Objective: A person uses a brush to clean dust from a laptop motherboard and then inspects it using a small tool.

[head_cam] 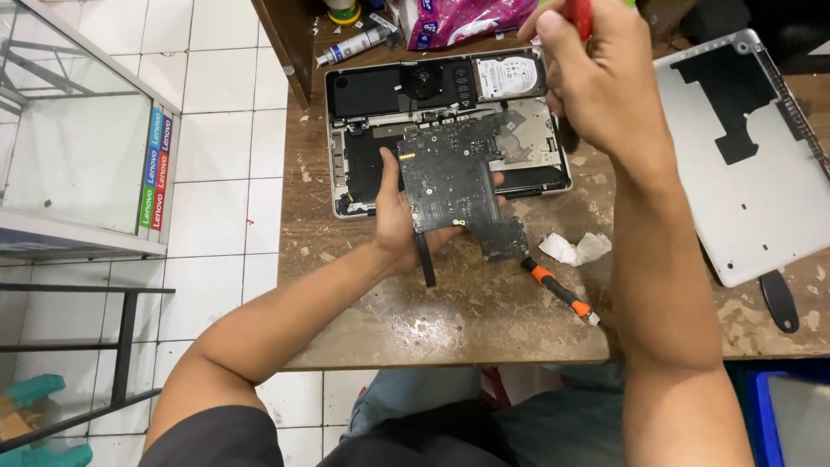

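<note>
A worn, chipped wooden table (450, 320) fills the middle of the frame, with white floor tiles to its left and a glass display case in the upper left. At the right edge lies a detached silver laptop bottom cover (752, 173), inner face up, and above centre sits the opened laptop chassis (363, 160) with its fan and hard drive exposed along the top. The dark circuit board (450, 182) is lifted over the chassis's lower edge, its long axis running from upper left down to lower right, tilted toward the camera. The left hand (398, 225) grasps it from the left and below, thumb on the upper face and fingers curled underneath (only a fingertip shows at the board's right edge). The right hand (596, 82), in the upper right of centre, is clenched around a red-handled tool (577, 15) and hangs just up and to the right of the board, apart from it; the tool's tip cannot be made out. So the board lies down and to the left of the right hand, and the left hand is the nearer, being in contact. Lower right of the board lie a crumpled white tissue (575, 249) and a small orange-and-black screwdriver (560, 292).
</note>
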